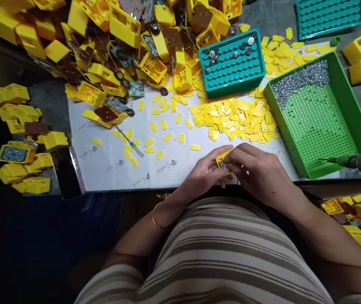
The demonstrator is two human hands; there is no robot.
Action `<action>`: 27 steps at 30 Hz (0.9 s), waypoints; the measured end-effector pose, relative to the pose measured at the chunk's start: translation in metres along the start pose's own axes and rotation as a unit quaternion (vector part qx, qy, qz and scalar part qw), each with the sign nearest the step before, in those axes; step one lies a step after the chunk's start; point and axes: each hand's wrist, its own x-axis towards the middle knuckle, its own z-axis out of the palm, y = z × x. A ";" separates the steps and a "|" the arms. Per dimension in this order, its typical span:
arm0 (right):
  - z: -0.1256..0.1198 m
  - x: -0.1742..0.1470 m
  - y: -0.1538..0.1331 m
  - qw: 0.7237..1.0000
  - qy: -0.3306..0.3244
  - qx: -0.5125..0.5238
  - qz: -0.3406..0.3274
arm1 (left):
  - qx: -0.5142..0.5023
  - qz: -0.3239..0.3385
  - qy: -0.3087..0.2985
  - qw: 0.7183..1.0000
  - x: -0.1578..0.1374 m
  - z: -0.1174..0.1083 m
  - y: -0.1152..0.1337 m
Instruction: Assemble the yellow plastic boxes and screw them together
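Observation:
Close to the front edge of the table, my left hand (206,169) is closed around a small yellow plastic housing (221,158) with a grey part inside. My right hand (256,169) reaches over it from the right, its fingertips bunched at the housing's opening; they hide what they pinch, if anything. Just beyond both hands lies a heap of small yellow plastic covers (231,116), with more scattered to the left. A thin screwdriver (132,145) with a clear handle rests among those loose covers.
A green basket (332,131) with silver screws (303,80) stands right, an electric screwdriver (357,161) over its near corner. Behind the covers sits a teal tray (234,76) holding button cells. Yellow housings (125,25) pile up at back left; a phone (68,172) lies at the left edge.

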 end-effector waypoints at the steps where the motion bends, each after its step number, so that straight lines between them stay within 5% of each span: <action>1: 0.000 -0.001 -0.002 1.000 0.003 -0.002 0.003 | 0.001 -0.001 0.001 1.000 0.000 0.000 0.001; 11: 0.004 -0.007 -0.010 0.999 0.022 -0.044 0.009 | -0.022 0.034 0.049 0.998 0.001 0.000 -0.002; 14: 0.005 -0.006 0.000 0.999 0.034 0.034 -0.022 | -0.062 0.035 0.043 0.996 0.006 -0.002 -0.005; 19: 0.011 -0.015 0.022 0.965 0.200 0.168 0.010 | -0.163 -0.016 0.006 0.986 0.018 -0.005 -0.003; 27: 0.033 -0.024 0.040 0.956 0.164 0.243 0.033 | -0.163 -0.016 0.042 0.986 0.027 0.005 0.000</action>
